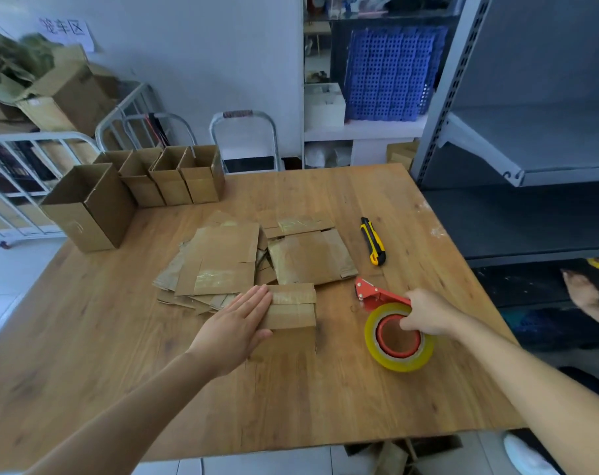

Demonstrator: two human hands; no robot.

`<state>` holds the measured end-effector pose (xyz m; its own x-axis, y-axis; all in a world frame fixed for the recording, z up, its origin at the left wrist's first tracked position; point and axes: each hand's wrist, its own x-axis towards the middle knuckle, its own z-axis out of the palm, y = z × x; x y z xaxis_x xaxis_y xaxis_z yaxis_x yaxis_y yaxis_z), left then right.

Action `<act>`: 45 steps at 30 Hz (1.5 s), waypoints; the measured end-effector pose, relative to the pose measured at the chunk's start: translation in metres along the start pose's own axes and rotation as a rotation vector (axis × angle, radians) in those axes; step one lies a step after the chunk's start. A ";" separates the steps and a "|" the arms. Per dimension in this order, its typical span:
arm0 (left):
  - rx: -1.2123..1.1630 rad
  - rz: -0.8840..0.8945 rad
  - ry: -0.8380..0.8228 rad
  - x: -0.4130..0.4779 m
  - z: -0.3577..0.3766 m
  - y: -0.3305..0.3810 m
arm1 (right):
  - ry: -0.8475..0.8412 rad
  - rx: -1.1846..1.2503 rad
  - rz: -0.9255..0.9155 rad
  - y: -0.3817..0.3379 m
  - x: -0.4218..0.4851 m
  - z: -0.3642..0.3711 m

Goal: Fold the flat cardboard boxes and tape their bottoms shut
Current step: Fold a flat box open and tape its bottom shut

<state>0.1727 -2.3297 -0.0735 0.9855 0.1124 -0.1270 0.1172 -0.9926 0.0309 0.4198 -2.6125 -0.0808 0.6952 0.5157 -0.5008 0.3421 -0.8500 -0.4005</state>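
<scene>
Box (pixel 293 311) at table (pixel 325 406) centre, bottom flaps up. Left hand (pixel 238 323) flat, fingers straight, pressing flaps. Right hand (pixel 426 311) grips tape dispenser (pixel 385 311) at box's 3 o'clock. We judge: hold flaps butted, start tape past edge, run along seam. Flat boxes (pixel 222 262) at 12 o'clock.

The table (pixel 291 406) is open along its near edge; flat boxes (pixel 222 262), tape dispenser (pixel 377 298) and knife (pixel 373 241) crowd the middle.

My left hand (pixel 238 323) lies flat, palm down, fingers straight and together, the arm reaching in from the lower left. My right hand (pixel 428 313) curls its fingers around the tape dispenser (pixel 377 298), forearm extended from the right.
</scene>
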 end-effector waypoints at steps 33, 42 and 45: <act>-0.079 0.037 0.002 -0.005 -0.009 0.002 | 0.362 -0.241 -0.611 -0.158 -0.037 -0.029; -0.089 0.056 0.015 -0.003 -0.010 -0.002 | -0.029 -0.255 -0.538 -0.171 -0.039 -0.055; -0.232 0.040 -0.034 -0.002 -0.020 -0.004 | 0.001 -0.263 -0.536 -0.170 -0.036 -0.054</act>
<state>0.1729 -2.3250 -0.0531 0.9857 0.0675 -0.1547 0.1070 -0.9588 0.2633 0.3708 -2.4924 0.0465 0.3831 0.8800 -0.2807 0.7904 -0.4696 -0.3934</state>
